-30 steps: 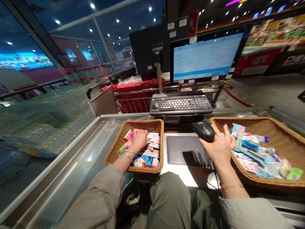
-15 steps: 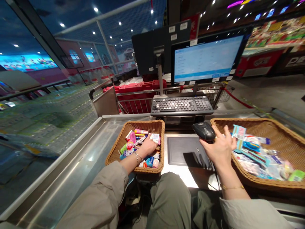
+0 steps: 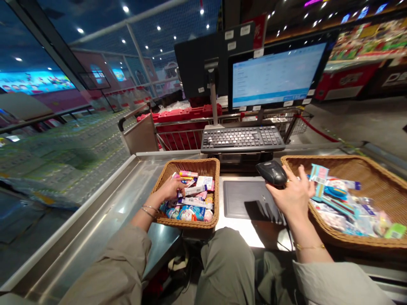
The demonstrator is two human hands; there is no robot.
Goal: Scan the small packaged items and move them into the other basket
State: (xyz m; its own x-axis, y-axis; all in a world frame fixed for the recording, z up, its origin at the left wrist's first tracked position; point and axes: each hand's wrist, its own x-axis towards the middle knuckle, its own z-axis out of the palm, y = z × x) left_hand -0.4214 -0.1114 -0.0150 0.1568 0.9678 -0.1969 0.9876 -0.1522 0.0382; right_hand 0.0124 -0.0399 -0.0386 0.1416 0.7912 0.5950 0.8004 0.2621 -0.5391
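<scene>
My left hand [image 3: 173, 189] reaches into the left side of a small wicker basket [image 3: 217, 190], fingers bent down among small packaged goods. What lies under its fingertips is mostly covered. Near those fingers are a white-and-blue slim box [image 3: 195, 189] and a white card-like pack [image 3: 205, 182]. My right hand [image 3: 294, 192] is closed around a black barcode scanner [image 3: 271, 173], whose head points left above a dark grey pad [image 3: 243, 199]. Some of its fingers are spread on the far side, close to a light-blue packet [image 3: 319, 174] in the larger wicker basket [image 3: 356, 159].
A keyboard [image 3: 243, 137] and a lit monitor [image 3: 276, 78] stand behind the pad. The metal counter [image 3: 127, 190] runs along the left with a raised edge. The scanner's cable hangs below my right hand. A shopping cart [image 3: 178, 137] stands beyond the counter.
My left hand has moved left within the small basket, off the white card-like pack, uncovering slim boxes and blue packets. My right hand with the scanner has barely moved.
</scene>
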